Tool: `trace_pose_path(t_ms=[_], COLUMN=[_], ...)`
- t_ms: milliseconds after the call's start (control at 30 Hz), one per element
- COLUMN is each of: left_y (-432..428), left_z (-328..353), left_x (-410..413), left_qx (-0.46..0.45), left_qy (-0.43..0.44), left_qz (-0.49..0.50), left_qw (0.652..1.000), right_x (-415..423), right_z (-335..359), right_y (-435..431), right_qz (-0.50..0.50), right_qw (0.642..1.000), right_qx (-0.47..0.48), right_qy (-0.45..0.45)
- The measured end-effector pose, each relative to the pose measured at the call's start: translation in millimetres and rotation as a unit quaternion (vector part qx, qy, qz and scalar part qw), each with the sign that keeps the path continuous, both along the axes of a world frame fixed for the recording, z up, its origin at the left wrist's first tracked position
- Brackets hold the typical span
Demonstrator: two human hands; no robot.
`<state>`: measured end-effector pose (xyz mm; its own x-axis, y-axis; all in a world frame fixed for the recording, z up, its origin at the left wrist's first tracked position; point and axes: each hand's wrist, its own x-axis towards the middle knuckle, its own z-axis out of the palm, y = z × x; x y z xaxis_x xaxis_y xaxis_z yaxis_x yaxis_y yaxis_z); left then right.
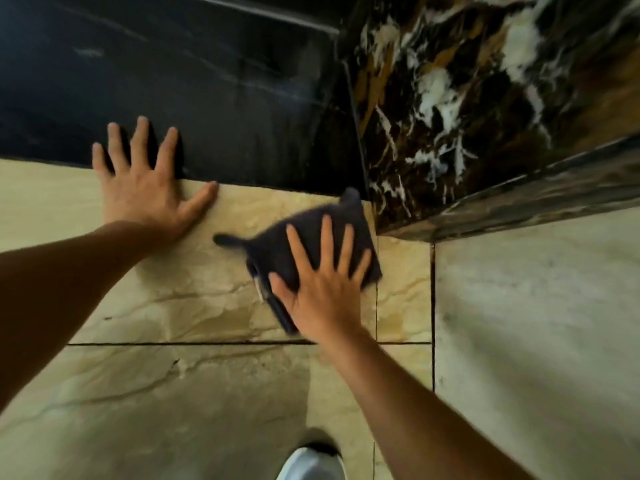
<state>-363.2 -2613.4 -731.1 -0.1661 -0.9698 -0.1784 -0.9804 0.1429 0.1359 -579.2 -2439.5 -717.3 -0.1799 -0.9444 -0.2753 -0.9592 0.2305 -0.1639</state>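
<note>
Straight, spread fingers (326,233) of the right hand (325,292) press flat on a dark grey folded fuzzy cloth (277,251), blurred at its edges, against a beige veined stone tile (194,292). The cloth lies at the tile's upper right corner, just below a glossy black stone panel (207,81) and just beside a brown, white-veined marble block (467,98). The left hand (142,192), fingers (140,140) splayed wide and holding nothing, rests palm-down across the seam between beige tile and black panel. A pale grey shoe (310,464) shows at the bottom edge.
</note>
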Motion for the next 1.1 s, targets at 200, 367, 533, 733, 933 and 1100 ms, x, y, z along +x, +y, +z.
trace_pose_path(t_ms=[200, 367, 533, 733, 933, 1100], left_y=[-1.3, -2.7, -4.2, 33.5, 210.4, 221.9], left_z=[-6.4, -11.7, -9.1, 14.2, 37.3, 46.1], left_x=[2.0, 1.6, 2.0, -47.7, -151.6, -173.7], left_qx=[-0.02, -0.011, -0.012, 0.037, 0.122, 0.222], left_qy=[0.009, 0.041, 0.033, 0.1, 0.158, 0.272], left_qz=[-0.007, 0.001, -0.006, 0.078, -0.291, -0.059], left_qw=[1.0, 0.999, 0.999, 0.991, 0.936, 0.934], right_x=[-17.5, -51.1, -50.4, -66.8, -61.1, -64.1], right_z=[2.1, 11.5, 24.6, 52.0, 49.9, 50.7], right_y=[88.8, 120.9, 94.8, 118.8, 137.1, 132.9], right_qz=[-0.147, -0.177, -0.247, -0.346, -0.408, -0.462], right_qw=[0.986, 0.976, 0.952, 0.914, 0.893, 0.864], right_qx=[0.066, 0.118, 0.141, -0.06, -0.042, -0.025], right_qy=[0.047, 0.049, -0.11, -0.204, -0.183, -0.199])
